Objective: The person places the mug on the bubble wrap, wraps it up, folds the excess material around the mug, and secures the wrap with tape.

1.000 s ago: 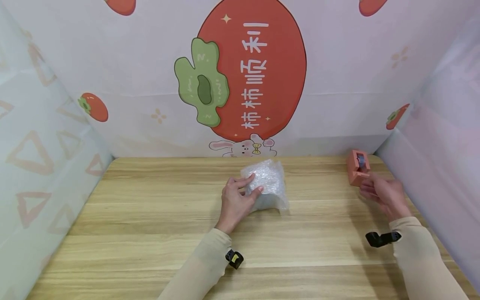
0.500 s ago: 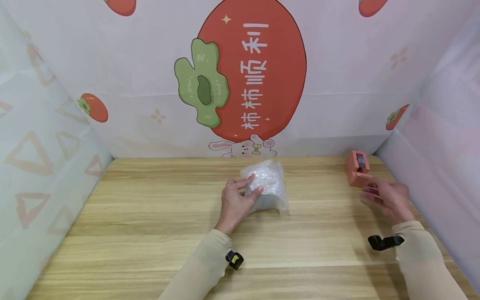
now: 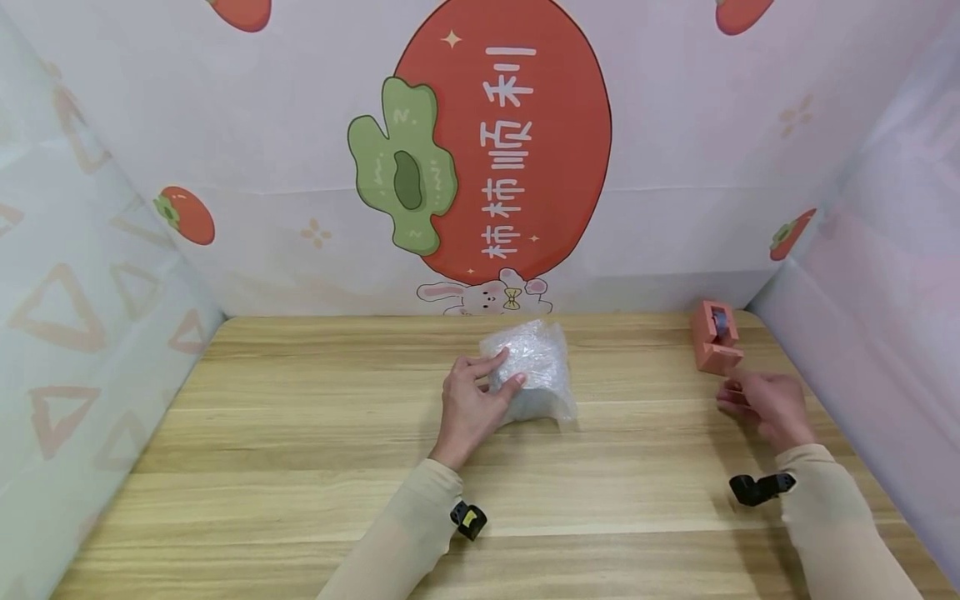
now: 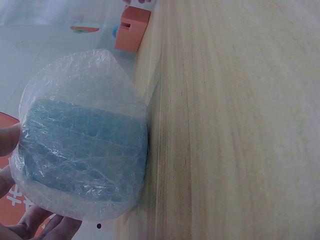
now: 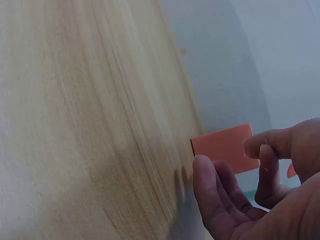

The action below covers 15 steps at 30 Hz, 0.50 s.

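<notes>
A bubble-wrapped bundle [image 3: 536, 362] sits upright on the table, with a pale blue thing [image 4: 85, 150] showing through the clear wrap in the left wrist view. My left hand [image 3: 468, 408] grips its left side, thumb and fingers spread on the wrap. At the right, a coral tape dispenser [image 3: 711, 337] stands near the back edge. Just in front of it is my right hand [image 3: 772, 408]. In the right wrist view, thumb and forefinger meet in a pinch before the dispenser [image 5: 222, 145]; the clear tape between them is barely visible. The other fingers are bent.
The wooden table [image 3: 300, 467] runs up to a printed cloth backdrop [image 3: 285, 125] with a big persimmon picture. Cloth walls stand at the left and right; the right wall [image 3: 892, 333] is close to my right hand.
My right hand has drawn slightly away from the dispenser, toward me, its fingertips now lower than the dispenser's front. The left hand and the bundle have stayed put.
</notes>
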Tool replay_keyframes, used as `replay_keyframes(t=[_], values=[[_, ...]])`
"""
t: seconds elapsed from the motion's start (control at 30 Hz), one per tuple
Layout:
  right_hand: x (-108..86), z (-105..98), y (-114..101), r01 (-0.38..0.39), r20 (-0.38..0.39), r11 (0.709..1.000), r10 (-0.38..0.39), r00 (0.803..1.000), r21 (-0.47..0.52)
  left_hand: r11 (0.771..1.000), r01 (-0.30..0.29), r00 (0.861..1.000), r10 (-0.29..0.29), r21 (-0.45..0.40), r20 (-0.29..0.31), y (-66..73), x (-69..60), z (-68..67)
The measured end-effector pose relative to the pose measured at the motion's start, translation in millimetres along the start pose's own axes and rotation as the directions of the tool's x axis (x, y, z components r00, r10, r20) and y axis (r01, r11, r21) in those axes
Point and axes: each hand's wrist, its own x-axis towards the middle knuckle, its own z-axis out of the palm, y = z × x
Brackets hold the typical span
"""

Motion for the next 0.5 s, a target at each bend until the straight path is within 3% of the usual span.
replay_keyframes(t=[0.2, 0.37, 0.5], values=[[7.7, 2, 2, -0.002, 0.010, 0.983, 0.000, 1.000, 0.185, 1.000, -0.004, 1.000, 0.004, 0.002, -0.004, 0.0, 0.4, -0.6], [15.4, 4, 2, -0.015, -0.027, 0.918, 0.028, 0.999, 0.397, 1.000, -0.006, 1.000, 0.006, 0.002, -0.003, -0.1, -0.1, -0.7], [19.5, 5, 4, -0.017, -0.054, 0.883, 0.048, 0.997, 0.470, 1.000, 0.000, 1.000, 0.000, -0.001, -0.002, 0.9, -0.6, -0.3]])
